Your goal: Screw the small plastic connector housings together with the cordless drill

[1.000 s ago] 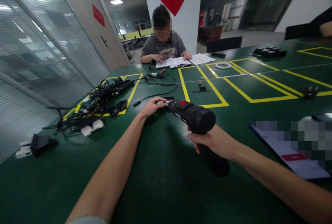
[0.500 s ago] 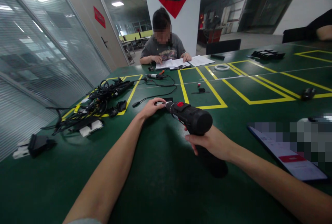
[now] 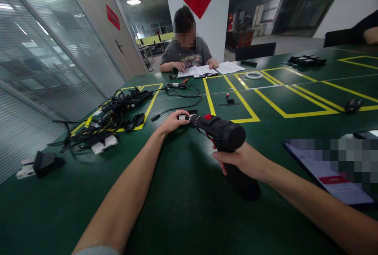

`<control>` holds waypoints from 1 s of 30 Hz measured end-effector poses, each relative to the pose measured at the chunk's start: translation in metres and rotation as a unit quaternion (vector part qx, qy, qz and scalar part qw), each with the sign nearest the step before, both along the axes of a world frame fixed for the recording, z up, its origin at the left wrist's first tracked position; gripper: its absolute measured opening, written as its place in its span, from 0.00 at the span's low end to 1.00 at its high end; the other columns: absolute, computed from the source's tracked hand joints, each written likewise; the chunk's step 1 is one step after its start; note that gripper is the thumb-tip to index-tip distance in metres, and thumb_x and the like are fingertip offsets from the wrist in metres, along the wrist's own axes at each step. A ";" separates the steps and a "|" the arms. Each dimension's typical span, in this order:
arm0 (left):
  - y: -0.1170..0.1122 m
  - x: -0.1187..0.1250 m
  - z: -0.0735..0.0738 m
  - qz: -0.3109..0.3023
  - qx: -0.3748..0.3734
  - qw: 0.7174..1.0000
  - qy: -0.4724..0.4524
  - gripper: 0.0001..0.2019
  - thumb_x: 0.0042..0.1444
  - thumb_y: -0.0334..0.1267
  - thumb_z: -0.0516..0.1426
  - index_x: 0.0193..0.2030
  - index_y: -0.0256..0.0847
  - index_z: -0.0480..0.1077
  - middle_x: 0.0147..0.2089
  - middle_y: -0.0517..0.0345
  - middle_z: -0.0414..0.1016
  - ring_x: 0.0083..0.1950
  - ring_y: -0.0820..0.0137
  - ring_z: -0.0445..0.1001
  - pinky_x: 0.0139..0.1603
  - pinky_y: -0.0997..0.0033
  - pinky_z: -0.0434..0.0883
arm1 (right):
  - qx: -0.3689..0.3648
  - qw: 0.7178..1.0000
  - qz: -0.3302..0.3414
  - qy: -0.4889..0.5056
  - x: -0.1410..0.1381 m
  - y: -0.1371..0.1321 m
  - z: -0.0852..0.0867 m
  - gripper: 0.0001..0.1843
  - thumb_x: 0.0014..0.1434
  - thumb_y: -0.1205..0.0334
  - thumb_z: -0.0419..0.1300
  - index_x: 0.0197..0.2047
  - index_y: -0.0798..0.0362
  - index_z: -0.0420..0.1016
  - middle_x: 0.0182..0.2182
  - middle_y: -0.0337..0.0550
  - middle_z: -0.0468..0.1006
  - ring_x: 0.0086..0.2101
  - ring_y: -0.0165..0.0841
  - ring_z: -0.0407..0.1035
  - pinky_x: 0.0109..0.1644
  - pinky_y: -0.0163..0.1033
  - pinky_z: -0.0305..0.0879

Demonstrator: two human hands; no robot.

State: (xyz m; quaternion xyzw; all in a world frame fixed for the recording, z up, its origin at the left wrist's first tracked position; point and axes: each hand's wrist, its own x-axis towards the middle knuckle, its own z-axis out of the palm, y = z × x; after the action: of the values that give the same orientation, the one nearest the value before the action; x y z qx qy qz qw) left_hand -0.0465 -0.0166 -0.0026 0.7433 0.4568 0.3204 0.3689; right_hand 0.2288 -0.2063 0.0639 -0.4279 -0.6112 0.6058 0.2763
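Note:
My right hand [image 3: 236, 159] is wrapped round the handle of a black cordless drill [image 3: 220, 131] with a red switch on top. The drill points forward and left, its chuck close to the fingers of my left hand [image 3: 175, 122]. Those fingers are closed on a small black part with a light label [image 3: 183, 117] lying on the green table. Much of that part is hidden behind my hand and the chuck. The contact between the drill's tip and the part is too small to make out.
A tangle of black cables [image 3: 118, 109] lies to the left, near a black-and-white piece [image 3: 39, 164]. Across the table a person [image 3: 189, 52] leans over papers [image 3: 203, 71]. A tablet [image 3: 330, 174] is at the right, and a white ring [image 3: 253, 75] lies farther back.
The drill and my right hand have shifted very slightly right. My left hand keeps its hold on the small part. The view has tilted a little.

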 end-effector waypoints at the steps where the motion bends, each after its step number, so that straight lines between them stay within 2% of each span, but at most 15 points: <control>1: 0.000 0.000 0.001 0.001 0.003 1.000 0.001 0.21 0.45 0.43 0.67 0.46 0.38 0.76 0.45 0.56 0.76 0.42 0.66 0.72 0.48 0.66 0.68 | 0.001 1.000 0.001 0.000 0.001 0.000 0.000 0.09 0.55 0.57 0.63 0.35 0.53 0.69 0.21 0.35 0.73 0.22 0.32 0.70 0.31 0.40 0.66; 6: -0.001 0.000 0.002 0.006 0.009 1.000 0.001 0.21 0.46 0.45 0.66 0.46 0.39 0.76 0.48 0.53 0.76 0.46 0.64 0.72 0.51 0.64 0.68 | 0.009 1.000 0.008 -0.007 0.002 0.000 -0.003 0.10 0.57 0.56 0.63 0.33 0.53 0.70 0.22 0.36 0.74 0.23 0.32 0.71 0.32 0.41 0.66; 19: -0.003 0.001 0.005 0.013 0.002 1.000 0.004 0.21 0.46 0.44 0.66 0.46 0.39 0.77 0.46 0.54 0.77 0.43 0.65 0.73 0.49 0.64 0.69 | -0.010 1.000 0.018 -0.003 0.003 0.001 -0.003 0.13 0.58 0.53 0.65 0.37 0.54 0.73 0.23 0.37 0.74 0.24 0.32 0.71 0.33 0.41 0.67; 25: -0.004 0.002 0.004 0.025 0.009 1.000 0.006 0.20 0.46 0.43 0.65 0.46 0.39 0.77 0.44 0.54 0.78 0.42 0.65 0.73 0.48 0.65 0.69 | -0.014 0.999 0.047 -0.006 0.001 0.000 0.001 0.18 0.57 0.48 0.67 0.35 0.55 0.73 0.28 0.40 0.76 0.25 0.32 0.72 0.33 0.40 0.67; 30: -0.004 0.002 0.002 0.025 0.014 1.000 0.013 0.21 0.46 0.43 0.65 0.47 0.39 0.77 0.44 0.54 0.78 0.42 0.65 0.73 0.48 0.65 0.70 | -0.051 0.996 0.069 0.024 0.002 0.002 0.002 0.19 0.56 0.48 0.68 0.40 0.55 0.72 0.34 0.42 0.78 0.26 0.31 0.73 0.36 0.41 0.68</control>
State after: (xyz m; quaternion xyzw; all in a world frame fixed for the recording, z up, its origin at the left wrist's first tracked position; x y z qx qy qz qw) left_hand -0.0447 -0.0210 -0.0005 0.7404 0.4757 0.3266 0.3448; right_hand 0.2304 -0.2040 0.0663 -0.3833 -0.6007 0.6639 0.2268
